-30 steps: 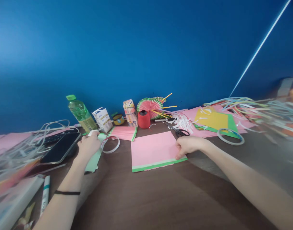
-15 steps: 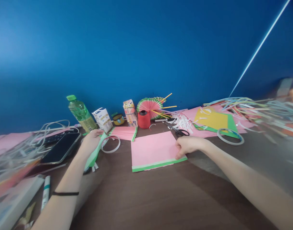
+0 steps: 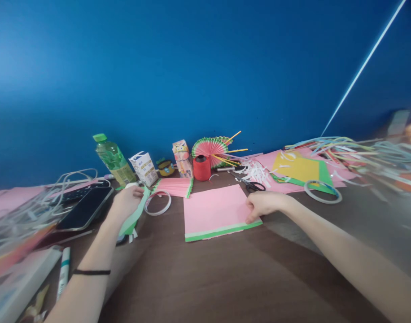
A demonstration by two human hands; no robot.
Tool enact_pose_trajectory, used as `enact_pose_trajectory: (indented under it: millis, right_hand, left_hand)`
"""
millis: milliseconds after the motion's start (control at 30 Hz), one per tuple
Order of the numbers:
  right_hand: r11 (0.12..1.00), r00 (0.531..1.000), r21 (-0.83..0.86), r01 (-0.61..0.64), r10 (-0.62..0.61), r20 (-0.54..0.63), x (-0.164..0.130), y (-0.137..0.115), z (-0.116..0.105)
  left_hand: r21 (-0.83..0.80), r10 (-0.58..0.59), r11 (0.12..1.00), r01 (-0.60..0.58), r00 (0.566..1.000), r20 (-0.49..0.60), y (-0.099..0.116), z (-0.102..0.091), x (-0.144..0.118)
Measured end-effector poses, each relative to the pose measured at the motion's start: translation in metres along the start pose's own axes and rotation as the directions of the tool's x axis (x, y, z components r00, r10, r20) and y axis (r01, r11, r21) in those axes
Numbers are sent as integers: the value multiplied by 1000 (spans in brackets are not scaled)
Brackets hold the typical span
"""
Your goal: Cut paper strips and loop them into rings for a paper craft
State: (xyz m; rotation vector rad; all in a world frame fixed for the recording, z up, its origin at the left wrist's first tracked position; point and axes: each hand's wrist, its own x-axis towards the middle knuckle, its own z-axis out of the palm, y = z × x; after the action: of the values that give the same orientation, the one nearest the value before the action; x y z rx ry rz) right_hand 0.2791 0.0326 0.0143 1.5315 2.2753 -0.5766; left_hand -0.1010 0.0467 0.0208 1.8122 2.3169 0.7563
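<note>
In the head view, a pink sheet of paper [image 3: 215, 208] with a green and white strip along its near edge lies on the table. My right hand [image 3: 264, 205] pinches the sheet at its right edge, thumb toward the strip. My left hand [image 3: 127, 204] is closed at a piece of green paper [image 3: 135, 218], its fingertips bent over the paper's upper end. A white tape roll [image 3: 169, 202] lies just right of that green paper. Behind it rests a pleated pink paper [image 3: 173, 186] with green edges. Black-handled scissors [image 3: 255, 185] lie just beyond my right hand.
At the back stand a green bottle [image 3: 114, 161], a white carton [image 3: 144, 167], a red thread spool [image 3: 202, 168] and a pleated fan [image 3: 208, 147]. A phone [image 3: 86, 208] and marker [image 3: 63, 273] lie left. Right are coloured sheets [image 3: 296, 168] and another tape roll [image 3: 323, 198].
My left hand has shifted slightly toward me, and its fingers have moved down. The tape roll beside it has slid a little to the right. My right hand and the pink sheet stay put.
</note>
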Motion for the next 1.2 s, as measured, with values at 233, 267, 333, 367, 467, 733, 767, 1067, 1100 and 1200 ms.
enact_pose_trajectory:
  millis: [233, 267, 333, 367, 467, 733, 767, 1067, 1100, 1200]
  right_hand:
    - [1000, 1000, 0, -9, 9, 7, 0, -1, -1]
    - [1000, 1000, -1, -6, 6, 4, 0, 0, -1]
    - [1000, 1000, -4, 1, -1, -5, 1, 0, 0]
    - [1000, 1000, -5, 3, -4, -6, 1, 1, 0]
    - [1000, 1000, -3, 6, -6, -1, 1, 1, 1]
    - [1000, 1000, 1, -3, 3, -4, -1, -1, 0]
    - [1000, 1000, 1, -3, 3, -4, -2, -1, 0]
    - [1000, 1000, -3, -2, 2, -2, -2, -2, -1]
    - [1000, 1000, -3, -3, 3, -1, -3, -3, -1]
    - [1000, 1000, -7, -4, 4, -5, -3, -2, -2]
  left_hand:
    - [469, 5, 882, -37, 998, 69, 13, -13, -14]
    - [495, -15, 869, -20, 998, 67, 15, -14, -16]
    - [530, -43, 848, 6, 997, 58, 16, -14, -18]
    - [544, -47, 839, 12, 998, 50, 16, -14, -19]
    - [572, -48, 820, 13, 998, 46, 13, -12, -19]
    - [590, -35, 807, 25, 999, 7, 7, -14, -18]
    - [587, -37, 809, 27, 999, 6, 7, -15, -18]
    - [573, -58, 819, 23, 997, 42, 5, -14, -14]
    - [564, -57, 826, 22, 997, 44, 5, -14, -14]
    - [534, -61, 845, 19, 996, 60, 8, -15, -14]
